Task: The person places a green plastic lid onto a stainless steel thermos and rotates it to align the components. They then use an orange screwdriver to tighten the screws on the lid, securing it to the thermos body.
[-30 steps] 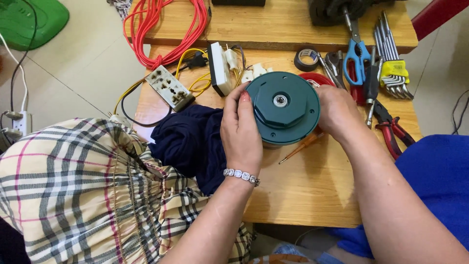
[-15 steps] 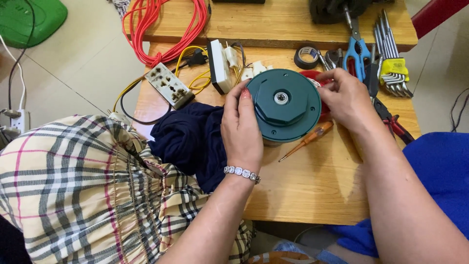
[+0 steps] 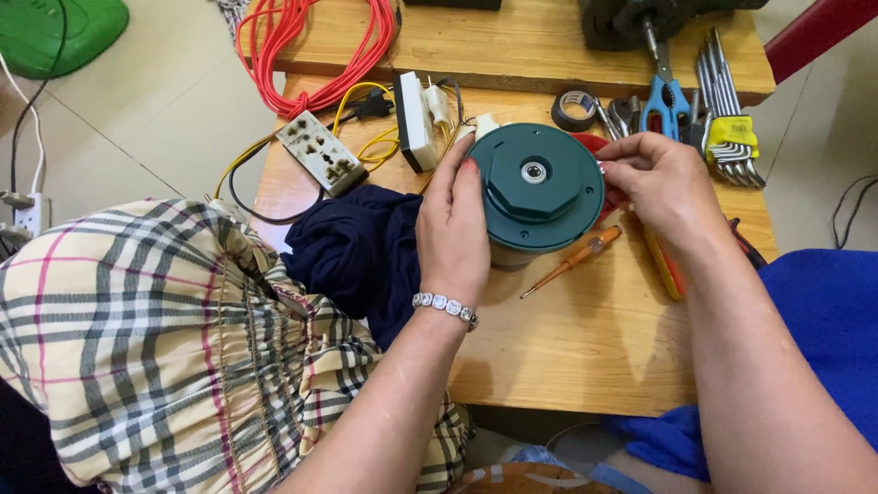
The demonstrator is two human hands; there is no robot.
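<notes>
Right now the left hand point(image 3: 453, 240) is wrapped against the left side of a round teal housing point(image 3: 538, 187), fingers curled up along its rim and palm pressed to its wall, so it is clamped on that part. The housing stands on the wooden table point(image 3: 567, 348) between the two hands, its flat face turned up, with a raised many-sided centre and a small metal bearing in the middle. The right hand point(image 3: 666, 187) sits at the housing's right edge, fingertips drawn together and touching the rim; whether they pinch anything small cannot be told. Just below the right hand, toward the person, lies an orange-handled screwdriver point(image 3: 572, 263), its tip pointing toward the left wrist. Under the left wrist bunches a dark navy cloth point(image 3: 352, 252). Beyond the left hand's fingertips rest a beige power strip point(image 3: 322, 152) and yellow wires point(image 3: 361, 119); beyond the right hand lie blue-handled pliers point(image 3: 665, 99) and a set of hex keys point(image 3: 727, 91).
</notes>
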